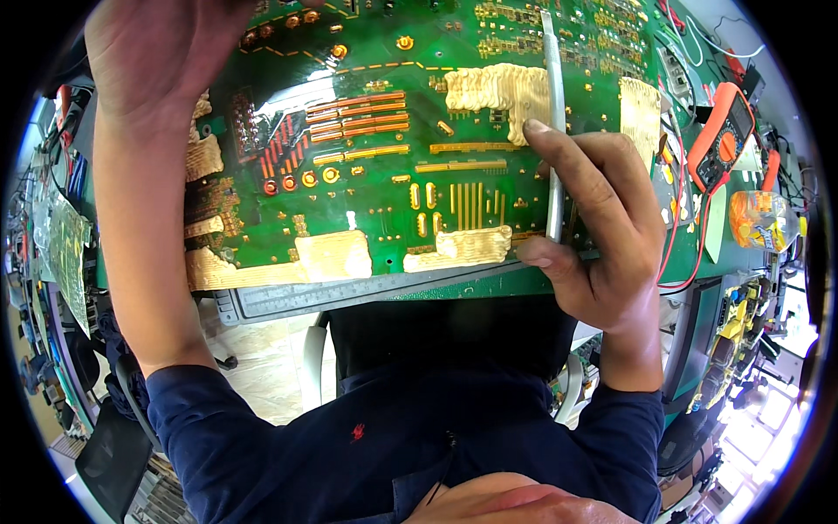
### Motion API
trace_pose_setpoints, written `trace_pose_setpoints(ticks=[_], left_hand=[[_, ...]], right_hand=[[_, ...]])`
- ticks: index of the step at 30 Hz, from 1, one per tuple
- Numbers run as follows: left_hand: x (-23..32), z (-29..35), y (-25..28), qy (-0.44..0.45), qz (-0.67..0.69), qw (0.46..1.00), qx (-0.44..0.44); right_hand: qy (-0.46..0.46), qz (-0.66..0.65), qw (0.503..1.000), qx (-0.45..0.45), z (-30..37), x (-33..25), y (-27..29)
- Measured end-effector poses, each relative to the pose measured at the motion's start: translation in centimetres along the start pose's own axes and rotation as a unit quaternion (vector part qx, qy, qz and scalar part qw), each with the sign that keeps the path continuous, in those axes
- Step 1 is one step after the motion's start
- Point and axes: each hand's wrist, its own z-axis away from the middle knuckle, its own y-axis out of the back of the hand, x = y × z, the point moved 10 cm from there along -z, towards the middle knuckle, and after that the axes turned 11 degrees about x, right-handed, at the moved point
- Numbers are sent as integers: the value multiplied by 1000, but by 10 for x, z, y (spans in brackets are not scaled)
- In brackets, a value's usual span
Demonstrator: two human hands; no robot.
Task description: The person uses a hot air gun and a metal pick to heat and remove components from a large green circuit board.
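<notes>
A large green circuit board [367, 196] lies in front of me, with copper-coloured strips and patches of cream, ridged coating [336, 256] along its near edge and upper middle. My right hand [607, 218] is closed at the board's right part, its index finger and thumb on a slim silver metal tool [556, 79]. The tool points away from me, its narrow tip toward the far edge of the view. Over the board's far left corner is my left hand [161, 52]; its fingers are mostly cut off by the upper edge.
A grey ruler-like strip [288, 301] lies under the board's near edge. To the right are an orange-and-grey multimeter [726, 140] with red leads, and a clear bottle [761, 220] with an orange label. Another green board [68, 253] stands at the far left.
</notes>
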Motion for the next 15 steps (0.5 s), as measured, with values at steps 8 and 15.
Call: trace_pose_setpoints(ticks=[8,15], left_hand=[[4,3,2,-4,-7,1000,3],[9,3,0,-11,-23,1000,-7]], right_hand=[[-21,-40,999,11,-6,-2,6],[-8,-29,1000,-1,-4,-1,-5]])
